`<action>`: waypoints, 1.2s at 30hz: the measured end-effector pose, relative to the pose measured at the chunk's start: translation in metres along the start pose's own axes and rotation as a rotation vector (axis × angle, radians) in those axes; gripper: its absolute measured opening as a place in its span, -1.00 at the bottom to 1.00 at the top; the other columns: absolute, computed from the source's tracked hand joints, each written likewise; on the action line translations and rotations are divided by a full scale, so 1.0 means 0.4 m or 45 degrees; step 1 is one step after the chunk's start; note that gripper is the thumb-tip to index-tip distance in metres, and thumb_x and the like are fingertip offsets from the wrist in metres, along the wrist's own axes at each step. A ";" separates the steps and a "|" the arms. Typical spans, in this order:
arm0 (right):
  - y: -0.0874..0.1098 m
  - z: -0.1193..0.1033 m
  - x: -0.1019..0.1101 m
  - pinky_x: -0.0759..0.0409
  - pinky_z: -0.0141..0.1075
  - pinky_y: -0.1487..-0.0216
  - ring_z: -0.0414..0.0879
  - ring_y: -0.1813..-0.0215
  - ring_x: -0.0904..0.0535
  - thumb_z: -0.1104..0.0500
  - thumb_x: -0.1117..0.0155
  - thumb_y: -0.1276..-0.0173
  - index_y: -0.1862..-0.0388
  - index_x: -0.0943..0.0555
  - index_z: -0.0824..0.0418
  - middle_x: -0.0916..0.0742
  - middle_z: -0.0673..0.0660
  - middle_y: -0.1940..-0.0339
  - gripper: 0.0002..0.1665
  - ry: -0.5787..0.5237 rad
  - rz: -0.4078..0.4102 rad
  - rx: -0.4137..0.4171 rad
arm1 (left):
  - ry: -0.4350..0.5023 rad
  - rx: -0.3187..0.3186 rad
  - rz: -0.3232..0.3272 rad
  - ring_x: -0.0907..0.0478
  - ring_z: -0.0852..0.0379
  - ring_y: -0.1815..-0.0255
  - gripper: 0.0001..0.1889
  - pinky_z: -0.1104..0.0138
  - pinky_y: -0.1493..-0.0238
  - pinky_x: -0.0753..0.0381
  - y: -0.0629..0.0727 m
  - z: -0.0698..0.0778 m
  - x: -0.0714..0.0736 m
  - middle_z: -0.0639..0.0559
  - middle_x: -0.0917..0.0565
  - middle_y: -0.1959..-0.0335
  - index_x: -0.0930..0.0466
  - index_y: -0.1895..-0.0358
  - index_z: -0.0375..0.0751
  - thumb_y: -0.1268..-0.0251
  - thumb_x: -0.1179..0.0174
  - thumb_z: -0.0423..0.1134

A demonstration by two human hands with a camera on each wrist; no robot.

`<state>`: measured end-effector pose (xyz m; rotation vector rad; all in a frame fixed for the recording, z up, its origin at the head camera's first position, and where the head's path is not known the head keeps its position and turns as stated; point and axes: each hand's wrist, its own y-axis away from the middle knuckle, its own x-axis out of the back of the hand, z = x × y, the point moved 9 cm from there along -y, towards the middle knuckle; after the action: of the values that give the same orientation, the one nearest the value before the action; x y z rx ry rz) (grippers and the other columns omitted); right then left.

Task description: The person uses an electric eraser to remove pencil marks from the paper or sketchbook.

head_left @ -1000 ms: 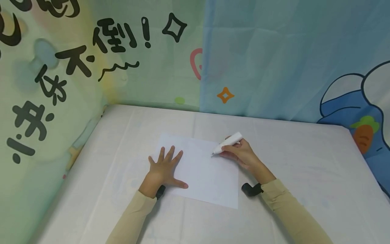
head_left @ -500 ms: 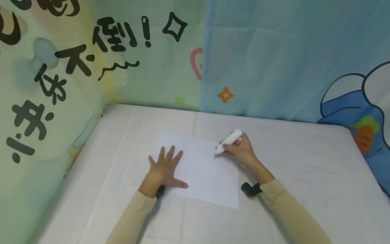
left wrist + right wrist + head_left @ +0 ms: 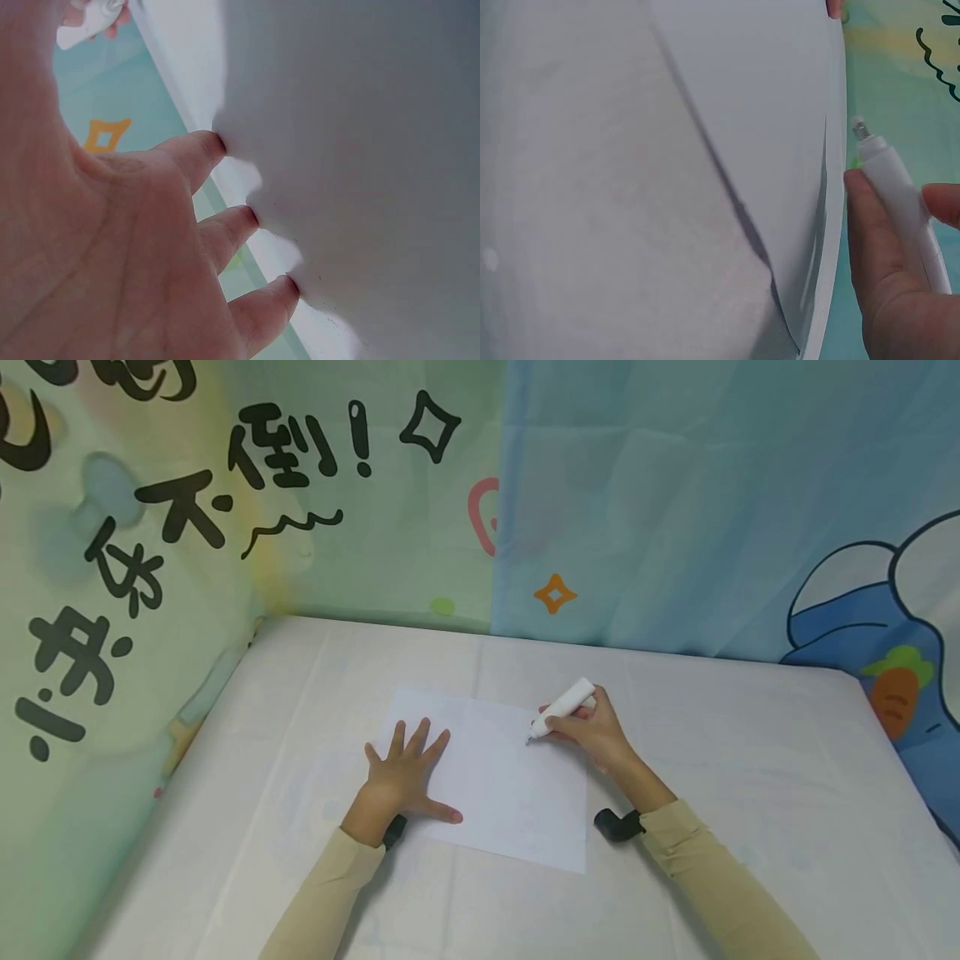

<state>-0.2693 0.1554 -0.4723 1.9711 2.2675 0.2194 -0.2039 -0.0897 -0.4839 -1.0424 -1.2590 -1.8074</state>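
Note:
A sheet of white paper [image 3: 510, 802] lies on the white-covered table. Spread over its left side, my left hand [image 3: 401, 781] presses it with straight fingers; in the left wrist view the fingertips [image 3: 285, 289] touch the white surface. My right hand [image 3: 600, 735] pinches a white pen-shaped electric eraser [image 3: 564, 708] at the paper's upper right, tilted with its tip down at the sheet. The right wrist view shows the eraser's thick barrel [image 3: 900, 199], a thin metal collar and a small pale tip [image 3: 858, 124]. Faint specks [image 3: 322, 304] show near the left fingertips.
The white tablecloth [image 3: 720, 760] spreads around the paper, with faint fold lines. Printed curtains [image 3: 645, 527] stand behind the table and along its left. A black wrist camera [image 3: 618, 826] sits at the right sleeve [image 3: 720, 868].
My right hand has shifted slightly right, and the eraser stands a little steeper than a second ago. Its tip stays near the same part of the paper. My left hand has not moved.

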 end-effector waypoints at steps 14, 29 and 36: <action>0.002 0.015 0.000 -0.65 -0.21 0.01 -0.16 0.10 -0.67 0.56 -0.18 -0.25 0.01 -0.25 0.38 -0.70 0.09 0.21 -0.58 -0.129 0.025 -0.002 | -0.005 -0.004 0.010 0.30 -0.30 -0.58 0.24 -0.46 -0.27 0.05 0.001 0.000 0.002 -0.09 0.15 -0.61 0.07 -0.58 0.08 0.19 -0.39 0.42; 0.002 0.011 -0.002 -0.67 -0.24 0.06 -0.22 0.13 -0.66 0.57 -0.22 -0.22 0.00 -0.24 0.36 -0.62 0.30 0.07 -0.52 -0.030 0.066 0.035 | -0.011 -0.006 0.021 0.29 -0.30 -0.58 0.24 -0.46 -0.27 0.04 0.001 0.000 0.003 -0.09 0.15 -0.61 0.06 -0.58 0.08 0.20 -0.39 0.43; 0.002 0.011 -0.004 -0.66 -0.25 0.06 -0.20 0.10 -0.65 0.56 -0.23 -0.21 0.01 -0.25 0.38 -0.59 0.43 -0.01 -0.53 0.024 0.059 0.044 | -0.016 -0.001 0.010 0.30 -0.29 -0.58 0.25 -0.46 -0.27 0.04 0.001 0.000 0.002 -0.08 0.16 -0.61 0.08 -0.58 0.09 0.20 -0.38 0.44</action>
<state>-0.2676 0.1540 -0.4765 2.0483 2.2538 0.2062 -0.2040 -0.0900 -0.4829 -1.0597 -1.2596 -1.7982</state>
